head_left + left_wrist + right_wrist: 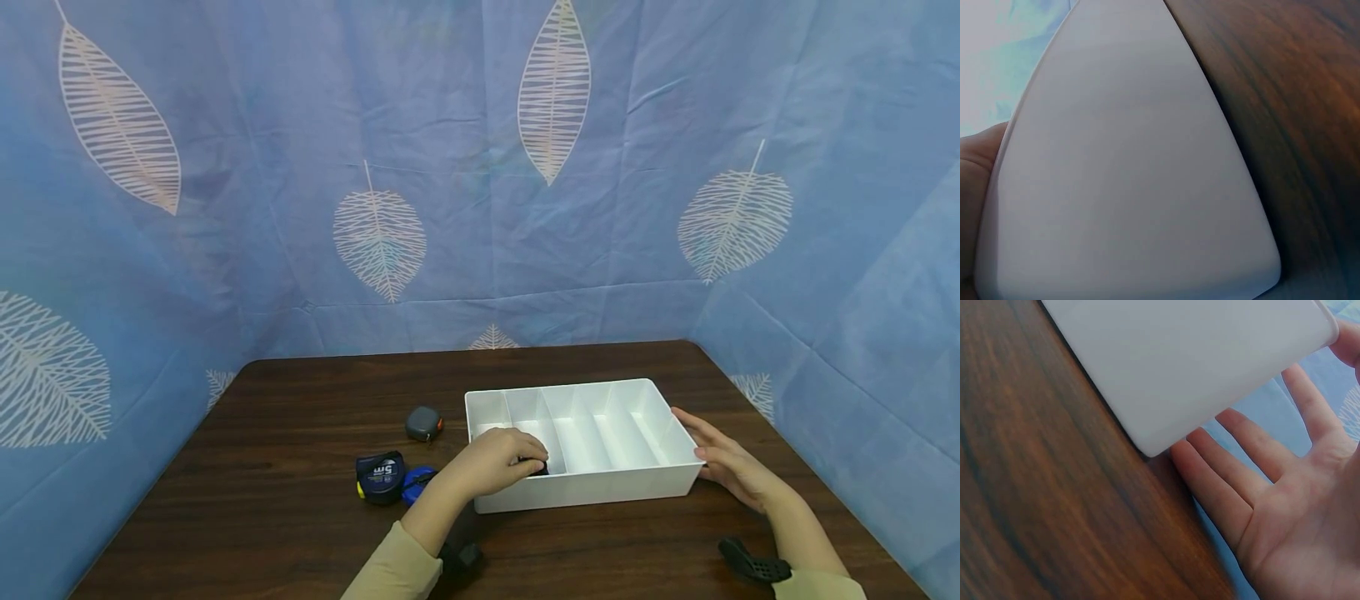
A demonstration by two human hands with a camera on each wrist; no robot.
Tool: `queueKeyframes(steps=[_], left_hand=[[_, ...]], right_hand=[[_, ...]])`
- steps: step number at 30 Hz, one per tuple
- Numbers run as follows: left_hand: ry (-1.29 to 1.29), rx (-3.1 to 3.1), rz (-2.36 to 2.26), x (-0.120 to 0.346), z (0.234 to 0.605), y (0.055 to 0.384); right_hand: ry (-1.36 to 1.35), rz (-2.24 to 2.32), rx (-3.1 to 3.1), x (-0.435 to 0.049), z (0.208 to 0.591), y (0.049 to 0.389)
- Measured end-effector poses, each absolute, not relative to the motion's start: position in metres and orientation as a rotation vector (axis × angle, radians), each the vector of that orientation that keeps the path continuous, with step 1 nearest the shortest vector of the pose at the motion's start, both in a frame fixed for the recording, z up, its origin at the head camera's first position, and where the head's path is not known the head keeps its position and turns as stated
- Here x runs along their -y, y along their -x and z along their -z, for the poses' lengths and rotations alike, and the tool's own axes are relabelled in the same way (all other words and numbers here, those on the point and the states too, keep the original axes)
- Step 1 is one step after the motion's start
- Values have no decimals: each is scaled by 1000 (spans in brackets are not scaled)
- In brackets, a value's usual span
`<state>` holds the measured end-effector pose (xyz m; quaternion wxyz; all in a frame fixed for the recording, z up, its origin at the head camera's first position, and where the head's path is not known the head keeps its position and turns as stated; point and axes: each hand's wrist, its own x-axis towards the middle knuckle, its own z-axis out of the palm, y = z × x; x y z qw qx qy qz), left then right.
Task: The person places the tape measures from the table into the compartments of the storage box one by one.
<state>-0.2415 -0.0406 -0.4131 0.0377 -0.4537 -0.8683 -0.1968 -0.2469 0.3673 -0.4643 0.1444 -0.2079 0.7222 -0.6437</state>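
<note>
A white divided tray (600, 487) stands on the dark wood table (300, 400). My left hand (504, 460) reaches over the tray's front wall into its leftmost compartment, fingers curled around a small black object (537, 469) that is mostly hidden. Flat and open, my right hand (718, 457) lies with straight fingers against the tray's right wall. In the right wrist view the open palm (1285, 512) sits beside the tray's corner (1191, 362). The left wrist view is filled by the tray's outer wall (1129, 187), with a bit of my hand (975, 169) at its left.
Left of the tray lie three tape measures: a grey one (423, 423), a dark one marked 5m (381, 477) and a blue one (417, 483). Blue leaf-print cloth (480, 167) walls the table on three sides.
</note>
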Motion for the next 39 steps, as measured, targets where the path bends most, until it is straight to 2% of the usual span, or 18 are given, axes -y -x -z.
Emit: queueKeyframes(steps=[21,39], left_hand=[[1413,2618,567,42,411,239],[1327,2649,471,43,402,230]], right_hand=[[612,1840,-2103,-368,464,247],[617,1848,-2085,-369,465,248]])
